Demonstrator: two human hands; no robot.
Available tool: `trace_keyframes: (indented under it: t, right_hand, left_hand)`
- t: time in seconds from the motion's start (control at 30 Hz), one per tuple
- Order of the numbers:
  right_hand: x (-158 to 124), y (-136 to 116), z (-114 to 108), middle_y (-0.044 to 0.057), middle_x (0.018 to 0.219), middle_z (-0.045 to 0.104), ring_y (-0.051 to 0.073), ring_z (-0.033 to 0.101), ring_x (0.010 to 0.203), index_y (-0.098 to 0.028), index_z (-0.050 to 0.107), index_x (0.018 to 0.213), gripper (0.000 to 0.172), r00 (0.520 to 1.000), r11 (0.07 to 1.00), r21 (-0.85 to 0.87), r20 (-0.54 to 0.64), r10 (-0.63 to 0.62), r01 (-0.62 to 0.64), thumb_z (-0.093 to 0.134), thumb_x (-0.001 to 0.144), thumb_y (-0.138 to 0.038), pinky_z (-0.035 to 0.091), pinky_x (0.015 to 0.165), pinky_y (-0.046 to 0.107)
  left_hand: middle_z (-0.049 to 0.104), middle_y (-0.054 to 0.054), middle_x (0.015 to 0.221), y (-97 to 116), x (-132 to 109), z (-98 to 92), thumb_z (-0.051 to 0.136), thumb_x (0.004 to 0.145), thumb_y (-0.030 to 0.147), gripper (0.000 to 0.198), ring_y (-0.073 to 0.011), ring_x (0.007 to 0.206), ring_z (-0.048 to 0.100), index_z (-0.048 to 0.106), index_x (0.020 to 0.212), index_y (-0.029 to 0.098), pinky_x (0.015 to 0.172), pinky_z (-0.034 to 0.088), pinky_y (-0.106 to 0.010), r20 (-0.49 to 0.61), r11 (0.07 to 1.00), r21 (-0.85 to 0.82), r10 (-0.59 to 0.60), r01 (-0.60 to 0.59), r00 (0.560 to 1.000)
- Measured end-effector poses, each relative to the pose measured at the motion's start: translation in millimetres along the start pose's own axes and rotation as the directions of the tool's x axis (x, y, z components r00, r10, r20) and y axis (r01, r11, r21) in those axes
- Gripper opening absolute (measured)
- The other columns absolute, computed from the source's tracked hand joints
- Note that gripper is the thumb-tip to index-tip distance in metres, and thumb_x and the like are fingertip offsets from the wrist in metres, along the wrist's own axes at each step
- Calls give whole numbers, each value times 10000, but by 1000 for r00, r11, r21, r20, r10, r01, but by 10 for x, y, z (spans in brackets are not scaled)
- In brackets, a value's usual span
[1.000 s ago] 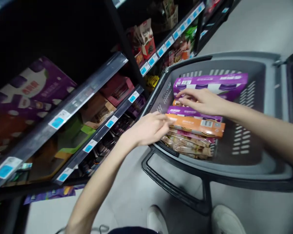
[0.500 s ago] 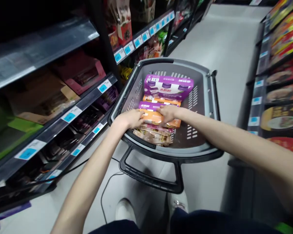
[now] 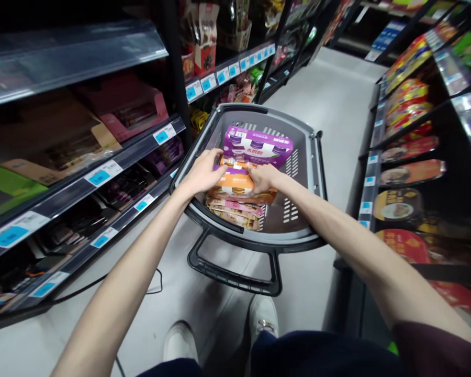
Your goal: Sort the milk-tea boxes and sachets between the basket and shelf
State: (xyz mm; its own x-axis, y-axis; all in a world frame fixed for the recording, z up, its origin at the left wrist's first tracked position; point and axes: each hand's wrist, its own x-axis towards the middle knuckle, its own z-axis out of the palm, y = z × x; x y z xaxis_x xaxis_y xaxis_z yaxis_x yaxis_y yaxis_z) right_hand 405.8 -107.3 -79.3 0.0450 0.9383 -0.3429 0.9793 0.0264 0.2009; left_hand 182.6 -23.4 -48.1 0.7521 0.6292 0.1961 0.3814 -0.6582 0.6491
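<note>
A grey shopping basket holds several multipacks. My left hand is at the left end of the packs inside, thumb and fingers spread apart beside a purple-topped pack. My right hand has its curled fingers on the upper edge of an orange multipack of cups. Behind both hands, a larger purple multipack leans upright against the far side. Flat clear-wrapped snack packs lie at the near side. The basket's black handle is folded out toward me.
Shelves with blue price tags and boxed snacks run along the left. Bowls and bags line the right-hand shelves. My white shoes stand on the pale floor just below the basket handle. A dark cord trails at left.
My left hand has moved farther into the basket, from the near orange pack toward the packs behind, with its thumb spreading. My right hand stays on the orange pack. The view has shifted right.
</note>
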Motion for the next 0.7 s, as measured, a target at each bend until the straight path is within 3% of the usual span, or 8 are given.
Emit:
trace_keyframes:
  t: [0.17,0.3,0.4,0.5,0.6,0.7]
  right_hand:
    - [-90,227,-128,159,1039,713,377,696,938,-135,529,1261,807,993,980,199,-116,36,-12,852,621,-504,547,786,437]
    - [-159,562,-192,98,966,690,326,676,872,-177,537,1108,664,944,881,472,-273,184,-35,833,561,-412,550,786,442]
    - [-245,860,-284,53,902,669,290,659,841,-217,504,983,566,882,720,694,-330,337,-15,807,530,-368,554,777,445]
    - [-412,1071,-430,11,811,657,246,646,727,-245,443,950,583,889,451,887,-285,358,102,826,528,-367,556,656,398]
    - [-607,1132,-567,18,880,687,243,670,736,-259,427,950,644,913,194,952,-285,290,236,871,489,-334,567,616,374]
    - [-701,1073,-628,16,923,699,248,691,770,-265,458,959,652,918,78,948,-319,235,309,883,465,-288,588,639,377]
  left_hand:
    - [655,-115,1255,-32,35,-9,640,822,263,371,-240,1137,656,606,1180,172,1040,509,-427,-155,947,-320,-67,14,986]
    - [677,-101,1199,-10,45,-33,602,801,164,329,-217,1105,665,604,1130,170,1044,512,-423,-337,904,-416,-54,-98,940]
    - [661,-99,1217,-16,58,-57,620,797,161,341,-231,1156,637,597,1136,189,1008,534,-410,-491,914,-390,-103,-113,865]
    - [603,-118,1339,-42,88,-58,728,786,260,484,-271,1266,577,558,1237,219,1052,504,-445,-564,921,-384,-182,-61,805]
    - [524,-154,1457,-34,121,-56,828,732,444,755,-324,1340,527,480,1369,237,1095,467,-498,-501,877,-475,-197,-77,843]
    - [554,-166,1431,10,138,-80,824,712,564,831,-346,1264,598,477,1383,217,1038,522,-510,-314,715,-689,-148,-118,938]
